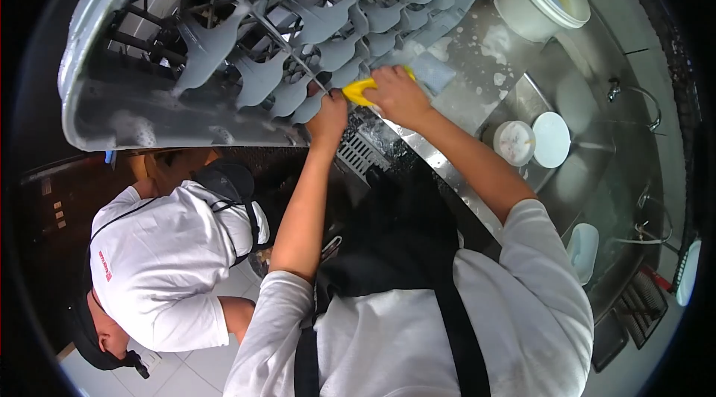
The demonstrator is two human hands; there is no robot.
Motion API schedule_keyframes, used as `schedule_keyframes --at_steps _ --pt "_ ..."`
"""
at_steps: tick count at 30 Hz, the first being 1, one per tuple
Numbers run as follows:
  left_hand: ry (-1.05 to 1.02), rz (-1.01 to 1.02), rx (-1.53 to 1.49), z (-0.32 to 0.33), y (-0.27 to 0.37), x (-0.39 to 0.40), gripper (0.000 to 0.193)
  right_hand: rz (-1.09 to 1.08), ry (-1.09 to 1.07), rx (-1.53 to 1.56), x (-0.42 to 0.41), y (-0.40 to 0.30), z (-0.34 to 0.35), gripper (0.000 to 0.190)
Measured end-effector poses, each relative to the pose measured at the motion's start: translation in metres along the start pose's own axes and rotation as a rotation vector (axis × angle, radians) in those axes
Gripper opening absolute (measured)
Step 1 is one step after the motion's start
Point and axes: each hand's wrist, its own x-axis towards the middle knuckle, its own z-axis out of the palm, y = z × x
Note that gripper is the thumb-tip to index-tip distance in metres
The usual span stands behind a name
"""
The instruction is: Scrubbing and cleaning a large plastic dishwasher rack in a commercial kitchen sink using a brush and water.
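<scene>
A large grey plastic crate [140, 111] with scalloped dividers stands tilted up before me, its open lattice showing. Soap foam clings to its lower wall. My left hand [329, 120] grips a divider at the crate's near edge, with part of the fingers hidden behind the plastic. In my right hand [400, 96] is a yellow cleaning pad [358, 92], pressed close to the dividers; whether it is sponge or cloth I cannot tell. Just beyond that hand, a pale blue cloth or pad [433, 72] lies on the wet steel counter [470, 69].
A white bucket [514, 11] with yellow residue stands at the back right. Round white containers [514, 142] sit in the steel sink area, near a faucet [651, 106]. Below my hands is a floor grate [361, 153]. A co-worker [168, 262] bends over close on my left.
</scene>
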Motion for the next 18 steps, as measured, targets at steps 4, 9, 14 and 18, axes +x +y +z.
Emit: schedule_keyframes --at_steps 4,9,14,18 --pt "-0.099 -0.050 0.031 0.001 -0.014 0.008 0.042 0.172 -0.033 -0.103 -0.012 0.019 0.009 0.032" --pt "0.007 -0.001 0.060 0.002 -0.020 0.024 0.035 0.254 -0.052 0.003 -0.009 0.053 -0.022 0.043" --pt "-0.082 -0.005 0.006 0.004 -0.028 0.037 0.033 0.244 -0.072 0.161 0.031 -0.001 -0.002 0.036" --pt "-0.400 -0.138 0.009 0.005 -0.034 0.041 0.057 0.367 -0.138 0.077 0.029 0.006 -0.001 0.035"
